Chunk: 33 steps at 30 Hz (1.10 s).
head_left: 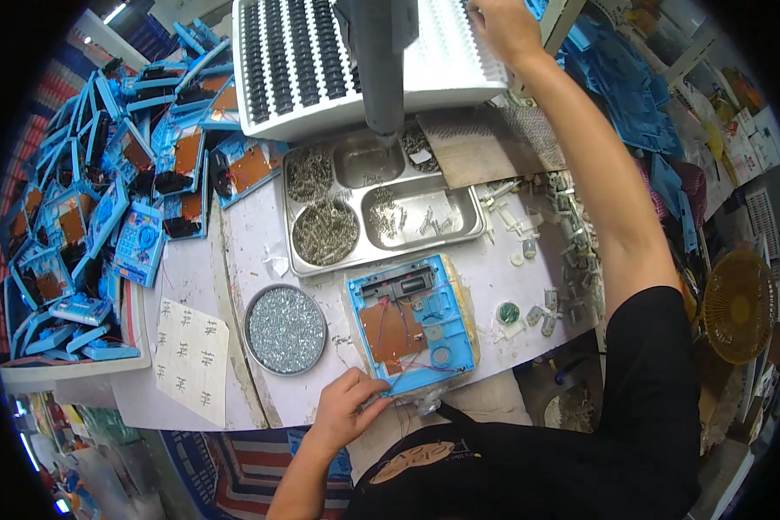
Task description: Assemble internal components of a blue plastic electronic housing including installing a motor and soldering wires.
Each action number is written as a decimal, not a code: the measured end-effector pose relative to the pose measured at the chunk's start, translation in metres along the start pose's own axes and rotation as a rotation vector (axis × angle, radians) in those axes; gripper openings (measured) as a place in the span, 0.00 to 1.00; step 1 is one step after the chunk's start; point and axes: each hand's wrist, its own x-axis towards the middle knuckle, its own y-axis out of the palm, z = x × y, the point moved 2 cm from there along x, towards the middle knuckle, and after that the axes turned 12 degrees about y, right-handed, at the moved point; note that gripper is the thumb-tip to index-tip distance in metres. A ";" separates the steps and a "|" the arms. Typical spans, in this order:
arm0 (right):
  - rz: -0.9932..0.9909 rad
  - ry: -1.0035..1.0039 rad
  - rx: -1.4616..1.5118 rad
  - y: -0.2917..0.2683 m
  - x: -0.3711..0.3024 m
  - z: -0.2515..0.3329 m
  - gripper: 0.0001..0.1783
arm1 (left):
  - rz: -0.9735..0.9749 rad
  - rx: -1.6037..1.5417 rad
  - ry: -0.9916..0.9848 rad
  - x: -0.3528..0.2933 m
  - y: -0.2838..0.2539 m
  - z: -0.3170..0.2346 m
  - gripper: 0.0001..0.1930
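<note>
A blue plastic casing (pixel 455 357) lies in front of me, with a brown circuit board (pixel 388 334), thin wires and a black part inside it. My left hand (pixel 348 409) has its thumb and fingers closed at the casing's near left corner. Far up on the right, my right hand (pixel 509 33) is at the right side of a white foam tray (pixel 277 130) filled with rows of black parts and white parts. Its fingertips run to the top edge of the picture, so their grip is hidden. A dark grey tool (pixel 381 82) hangs over the tray, pointing down.
A steel compartment tray (pixel 364 253) holds springs and small metal parts. Left of the casing stands a round dish of screws (pixel 286 329). Many blue casings (pixel 139 238) are piled at the left. Small loose parts (pixel 572 260) and a perforated board (pixel 481 147) lie right.
</note>
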 end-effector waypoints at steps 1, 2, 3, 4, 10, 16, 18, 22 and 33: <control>0.008 -0.017 -0.054 0.003 0.000 -0.002 0.07 | 0.005 0.006 0.003 0.001 0.000 -0.001 0.13; -0.011 -0.010 -0.007 -0.001 -0.003 -0.011 0.07 | 0.012 0.010 0.007 0.003 0.000 0.000 0.13; -0.016 -0.001 0.053 -0.013 -0.002 -0.011 0.07 | 0.016 0.026 0.017 0.003 -0.001 0.000 0.13; -0.020 0.007 0.075 -0.042 0.003 -0.021 0.07 | 0.023 0.017 0.063 0.009 0.001 0.003 0.13; 0.774 0.076 0.807 -0.136 -0.143 0.091 0.07 | -0.019 0.033 -0.040 -0.008 -0.001 -0.002 0.13; 1.092 -0.150 0.736 -0.188 -0.282 0.136 0.09 | 0.008 -0.029 0.009 0.005 0.004 0.003 0.14; 1.012 -0.168 0.771 -0.181 -0.294 0.140 0.10 | -0.009 -0.014 0.021 0.004 0.004 0.003 0.14; 0.914 -0.254 0.812 -0.175 -0.300 0.142 0.12 | -0.029 -0.018 -0.004 -0.001 0.005 0.003 0.13; 0.774 -0.273 0.815 -0.178 -0.315 0.130 0.15 | 0.028 0.147 0.118 0.003 0.004 0.003 0.13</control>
